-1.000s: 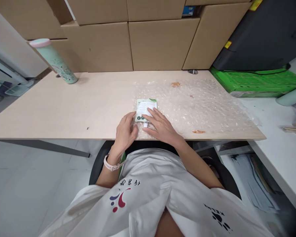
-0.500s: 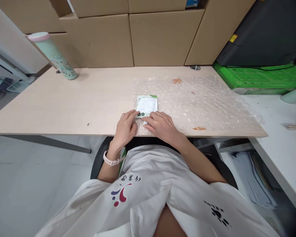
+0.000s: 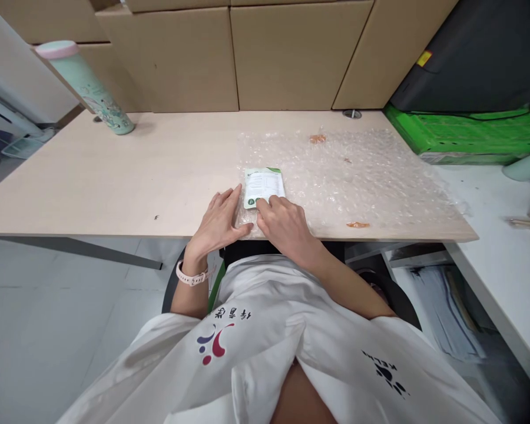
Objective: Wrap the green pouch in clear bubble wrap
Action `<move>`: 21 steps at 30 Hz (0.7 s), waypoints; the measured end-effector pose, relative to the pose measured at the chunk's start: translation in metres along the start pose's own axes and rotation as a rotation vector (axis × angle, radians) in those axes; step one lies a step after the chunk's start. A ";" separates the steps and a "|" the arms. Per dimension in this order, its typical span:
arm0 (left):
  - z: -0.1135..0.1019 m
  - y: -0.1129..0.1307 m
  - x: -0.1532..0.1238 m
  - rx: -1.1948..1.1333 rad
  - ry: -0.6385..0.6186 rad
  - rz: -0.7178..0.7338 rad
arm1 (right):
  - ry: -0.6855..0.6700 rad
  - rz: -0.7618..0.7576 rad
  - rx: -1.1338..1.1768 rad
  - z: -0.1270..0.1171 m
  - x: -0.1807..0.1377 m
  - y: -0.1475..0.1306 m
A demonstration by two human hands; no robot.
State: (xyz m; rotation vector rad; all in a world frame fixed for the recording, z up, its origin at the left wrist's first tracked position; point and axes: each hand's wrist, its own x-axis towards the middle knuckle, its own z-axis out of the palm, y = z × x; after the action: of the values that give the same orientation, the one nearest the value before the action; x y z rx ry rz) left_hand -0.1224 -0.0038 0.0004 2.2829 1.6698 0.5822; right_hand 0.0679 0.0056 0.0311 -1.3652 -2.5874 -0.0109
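Note:
A small white-and-green packet (image 3: 265, 184) with printed text lies flat on a sheet of bubble wrap (image 3: 344, 182). My left hand (image 3: 221, 219) rests at the wrap's left edge, fingers stretched out and thumb spread toward the packet's lower side. It holds nothing. My right hand (image 3: 283, 224) is closed, its curled fingers over the packet's lower right corner. What its fingertips pinch, if anything, is hidden beneath them.
Cardboard boxes (image 3: 300, 56) line the back of the desk (image 3: 181, 165). A mint tumbler with a pink lid (image 3: 92, 91) stands at the far left. On the right are a green box (image 3: 472, 138) under a black case (image 3: 477, 59) and a white side table (image 3: 503, 247).
My left hand has drawn off the packet to the left, its fingers straightening. My right hand's fingers have curled in at the packet's lower edge. The view has shifted slightly.

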 end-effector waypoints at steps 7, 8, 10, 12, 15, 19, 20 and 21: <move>0.001 -0.001 -0.003 -0.168 0.021 -0.064 | 0.063 -0.015 0.065 0.015 -0.022 -0.003; 0.002 0.000 -0.003 -0.282 0.067 -0.101 | 0.117 -0.026 0.088 0.019 -0.024 0.000; 0.002 0.003 -0.004 -0.609 0.221 -0.202 | 0.218 -0.052 0.168 0.027 -0.026 0.007; 0.000 0.009 -0.005 -1.009 0.386 -0.333 | 0.272 -0.082 0.287 0.034 -0.027 0.015; -0.008 0.016 -0.005 -1.528 0.450 -0.528 | 0.279 -0.116 0.467 0.039 -0.028 0.025; -0.014 0.021 -0.001 -1.805 0.362 -0.645 | 0.261 -0.109 0.584 0.039 -0.029 0.031; -0.012 0.023 0.001 -1.820 0.354 -0.644 | 0.258 -0.101 0.602 0.038 -0.030 0.032; -0.009 0.026 0.004 -1.820 0.352 -0.631 | 0.259 -0.093 0.620 0.038 -0.031 0.033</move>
State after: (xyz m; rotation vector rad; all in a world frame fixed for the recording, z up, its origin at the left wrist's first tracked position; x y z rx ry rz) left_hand -0.1033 -0.0085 0.0204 0.3564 0.8984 1.4515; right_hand 0.1047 0.0026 -0.0148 -0.9413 -2.1653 0.5171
